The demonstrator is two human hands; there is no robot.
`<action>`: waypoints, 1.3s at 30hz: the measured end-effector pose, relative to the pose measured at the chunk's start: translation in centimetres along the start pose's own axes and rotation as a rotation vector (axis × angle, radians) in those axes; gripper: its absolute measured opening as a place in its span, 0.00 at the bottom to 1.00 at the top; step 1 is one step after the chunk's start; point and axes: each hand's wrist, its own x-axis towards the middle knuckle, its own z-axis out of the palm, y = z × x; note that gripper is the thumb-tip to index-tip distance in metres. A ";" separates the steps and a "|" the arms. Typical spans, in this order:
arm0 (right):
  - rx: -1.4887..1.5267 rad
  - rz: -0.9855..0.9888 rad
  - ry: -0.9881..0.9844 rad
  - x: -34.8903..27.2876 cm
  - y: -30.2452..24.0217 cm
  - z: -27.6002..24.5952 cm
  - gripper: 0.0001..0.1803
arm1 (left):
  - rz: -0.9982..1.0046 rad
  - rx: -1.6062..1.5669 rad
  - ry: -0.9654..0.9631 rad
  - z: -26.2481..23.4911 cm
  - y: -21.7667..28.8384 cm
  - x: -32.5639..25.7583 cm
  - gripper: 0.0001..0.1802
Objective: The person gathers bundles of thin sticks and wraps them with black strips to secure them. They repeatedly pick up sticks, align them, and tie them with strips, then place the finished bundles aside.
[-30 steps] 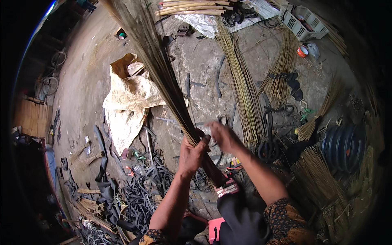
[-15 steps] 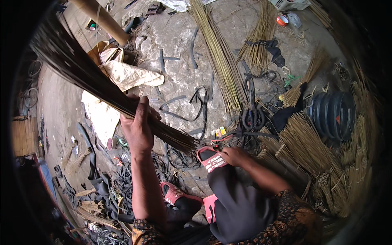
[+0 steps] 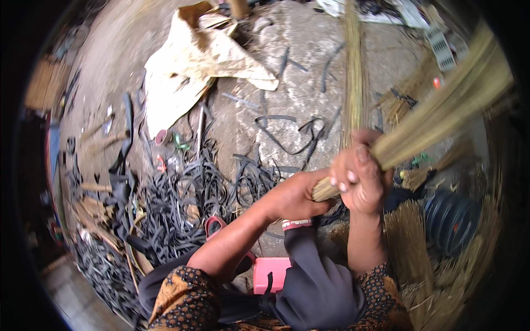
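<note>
A bundle of thin palm-rib broom sticks [image 3: 436,110] slants up to the right, its loose far end blurred by motion. My right hand [image 3: 364,176] is closed round it near its lower end. Just beside it, my left hand [image 3: 302,194] is closed at the butt end, where the cut tips show between the two hands. Parts of the left fingers are hidden. Below the hands is my foot in a red and white sandal [image 3: 297,223], mostly covered by dark trousers.
Black rubber strips [image 3: 176,215] lie heaped at left, near a cream sack [image 3: 182,77]. Long sticks [image 3: 353,71] lie ahead. At right are a ribbed blue plastic container [image 3: 452,220] and more stick bundles [image 3: 406,237]. Something pink [image 3: 270,274] is beneath me.
The stick bundle has swung from upper left to upper right. My right hand has left the sandal and now grips the bundle; my left hand is at its butt end. The view has shifted left.
</note>
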 end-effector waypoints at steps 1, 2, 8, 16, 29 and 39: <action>-0.064 -0.165 0.044 -0.1 0.4 1.0 0.24 | 0.022 0.274 0.096 0.3 0.2 0.0 0.21; -0.135 -0.203 0.072 -0.3 0.4 1.8 0.21 | 0.111 0.323 0.211 0.8 0.5 0.2 0.24; -0.387 -0.389 -0.121 1.2 -1.3 5.5 0.27 | 0.445 0.331 0.603 0.8 1.3 2.0 0.22; -0.547 -0.323 -0.038 2.5 5.4 3.8 0.35 | 0.500 0.221 0.764 -2.2 -4.2 3.6 0.23; -0.831 -0.040 0.062 4.0 7.7 3.3 0.17 | 0.333 0.251 0.726 -3.0 -7.3 6.1 0.15; -0.344 -0.122 0.067 5.2 3.3 0.2 0.26 | -0.096 0.213 0.424 -3.1 -7.9 4.4 0.14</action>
